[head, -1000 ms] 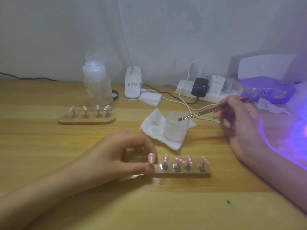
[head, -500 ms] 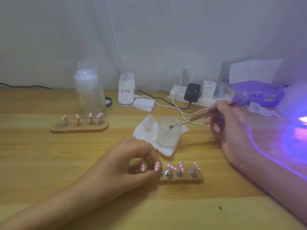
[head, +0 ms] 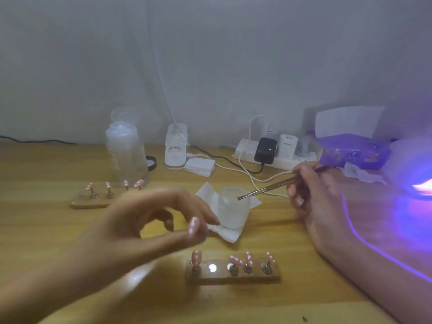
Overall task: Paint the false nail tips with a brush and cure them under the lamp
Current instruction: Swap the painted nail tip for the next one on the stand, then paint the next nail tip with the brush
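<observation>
I see my left hand point(head: 149, 220) raised above the desk point(head: 46, 230), thumb and forefinger pinching one nail tip point(head: 194, 226), a small glossy pink oval with white dots; it is blurred, so I cannot tell whether its metal post is attached. My right hand point(head: 315, 197) grips the brush point(head: 268, 188), a slim metal-ferruled stick. Its long axis slopes down and leftward from the fingers, and the bristle end hangs over the frosted jar point(head: 233, 213), which stands on a crumpled white tissue point(head: 205, 192). The coming stroke turns on that line: the held tip lies to the left of the bristles and a little nearer to me, close beside the jar, so I judge the brush need only carry on along its own axis to meet it. Below the left hand sits the wooden holder point(head: 233, 278), a flat bar with four more tips on metal posts and one bare, shining socket. The lamp point(head: 420, 183) glows violet at the far right, nearer the right hand.
</observation>
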`<state>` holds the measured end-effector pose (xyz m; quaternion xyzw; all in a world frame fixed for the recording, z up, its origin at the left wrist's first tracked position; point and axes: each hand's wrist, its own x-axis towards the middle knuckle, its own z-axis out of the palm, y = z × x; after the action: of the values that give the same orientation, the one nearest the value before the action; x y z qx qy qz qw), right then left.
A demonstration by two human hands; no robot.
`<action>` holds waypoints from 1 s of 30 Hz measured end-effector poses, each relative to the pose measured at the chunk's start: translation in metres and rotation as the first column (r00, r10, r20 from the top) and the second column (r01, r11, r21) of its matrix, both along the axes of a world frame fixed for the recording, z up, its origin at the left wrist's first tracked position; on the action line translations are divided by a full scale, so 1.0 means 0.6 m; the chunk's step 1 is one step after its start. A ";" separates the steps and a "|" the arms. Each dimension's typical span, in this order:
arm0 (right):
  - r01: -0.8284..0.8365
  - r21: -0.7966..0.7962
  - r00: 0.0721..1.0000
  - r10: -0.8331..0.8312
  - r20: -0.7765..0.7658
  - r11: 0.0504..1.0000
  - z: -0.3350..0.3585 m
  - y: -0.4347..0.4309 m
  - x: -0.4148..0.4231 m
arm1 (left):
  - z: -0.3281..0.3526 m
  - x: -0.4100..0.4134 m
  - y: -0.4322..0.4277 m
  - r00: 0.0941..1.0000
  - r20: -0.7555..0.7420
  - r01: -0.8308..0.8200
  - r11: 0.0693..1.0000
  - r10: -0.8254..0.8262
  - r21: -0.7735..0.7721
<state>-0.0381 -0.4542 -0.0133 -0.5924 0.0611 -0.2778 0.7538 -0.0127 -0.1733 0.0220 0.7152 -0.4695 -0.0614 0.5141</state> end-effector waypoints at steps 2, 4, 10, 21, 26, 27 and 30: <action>-0.023 0.010 1.000 0.023 0.012 1.000 -0.002 0.000 0.000 | 0.021 0.003 -0.002 0.997 -0.072 0.030 0.994 -0.037 -0.107; -0.035 0.005 0.999 0.035 0.027 0.999 -0.004 0.001 -0.001 | 0.039 0.006 -0.007 0.986 -0.141 0.059 0.983 -0.084 -0.172; -0.078 -0.094 0.990 0.088 0.112 0.993 0.004 0.005 -0.008 | 0.054 0.060 -0.062 0.946 -0.301 0.041 0.963 -0.123 -0.265; -0.155 -0.489 0.973 0.218 0.076 0.859 0.052 0.010 -0.006 | -0.040 0.072 -0.058 0.983 -0.150 -0.124 0.984 0.104 -0.128; -0.162 -0.557 0.972 0.230 0.054 0.815 0.048 0.018 -0.010 | -0.049 0.069 -0.059 0.972 -0.173 -0.176 0.980 0.159 -0.089; -0.161 -0.564 0.972 0.228 0.050 0.810 0.045 0.019 -0.009 | -0.050 0.069 -0.058 0.968 -0.192 -0.184 0.978 0.163 -0.100; -0.164 -0.585 0.973 0.227 0.035 0.795 0.040 0.021 -0.007 | -0.052 0.066 -0.058 0.957 -0.262 -0.170 0.974 0.126 -0.152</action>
<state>-0.0421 -0.4413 0.0108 -0.7810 -0.1266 -0.2339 0.5651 0.0269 -0.2079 -0.0091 0.6875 -0.3493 -0.0716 0.6326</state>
